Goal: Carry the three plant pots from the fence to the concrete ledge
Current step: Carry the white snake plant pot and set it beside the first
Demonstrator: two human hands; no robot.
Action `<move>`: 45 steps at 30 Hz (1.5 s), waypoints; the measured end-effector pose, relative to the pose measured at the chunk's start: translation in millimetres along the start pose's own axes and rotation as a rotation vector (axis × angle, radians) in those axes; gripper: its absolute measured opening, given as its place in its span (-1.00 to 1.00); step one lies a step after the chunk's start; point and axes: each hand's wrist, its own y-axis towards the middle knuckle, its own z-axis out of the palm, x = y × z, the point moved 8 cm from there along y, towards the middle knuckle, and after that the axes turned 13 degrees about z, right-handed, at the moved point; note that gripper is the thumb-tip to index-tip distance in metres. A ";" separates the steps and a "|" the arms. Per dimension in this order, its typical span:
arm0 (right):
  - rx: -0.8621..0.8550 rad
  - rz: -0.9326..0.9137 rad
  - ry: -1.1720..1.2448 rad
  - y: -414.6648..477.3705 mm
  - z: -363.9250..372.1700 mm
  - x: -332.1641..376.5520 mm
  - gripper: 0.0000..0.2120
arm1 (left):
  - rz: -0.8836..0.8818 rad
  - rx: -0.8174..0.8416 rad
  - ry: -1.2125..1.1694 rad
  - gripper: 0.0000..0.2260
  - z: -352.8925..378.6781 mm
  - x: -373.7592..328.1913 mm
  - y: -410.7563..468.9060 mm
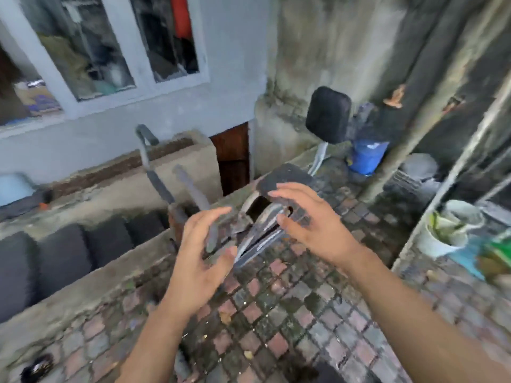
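My left hand [199,255] and my right hand [307,219] are raised in front of me, fingers spread, palms facing each other, holding nothing. A white plant pot [442,236] with green leaves stands at the right, at the foot of a metal fence bar [453,167]. A low concrete ledge [91,280] runs diagonally on the left. Behind it sit several dark rounded shapes [60,255]; the blur hides whether they are pots. No pot lies between my hands.
Beyond my hands lies a blurred heap of dark scrap and long handles [260,230]. A black padded chair back [328,114] and a blue bucket [367,157] stand by the stained wall. Mossy brick paving [276,313] covers the ground. A window [110,45] is at upper left.
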 end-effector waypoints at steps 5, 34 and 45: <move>-0.235 0.160 -0.025 -34.9 -134.3 -117.0 -0.60 | 0.098 0.250 -0.171 -0.50 169.6 -18.9 93.8; -0.752 0.960 0.278 -171.5 -604.5 -683.3 -0.45 | -0.162 0.859 -0.531 -0.26 960.5 15.1 346.7; -0.577 0.957 0.369 -185.1 -671.7 -960.4 -0.39 | -0.407 0.594 -0.466 0.03 1200.7 113.2 312.3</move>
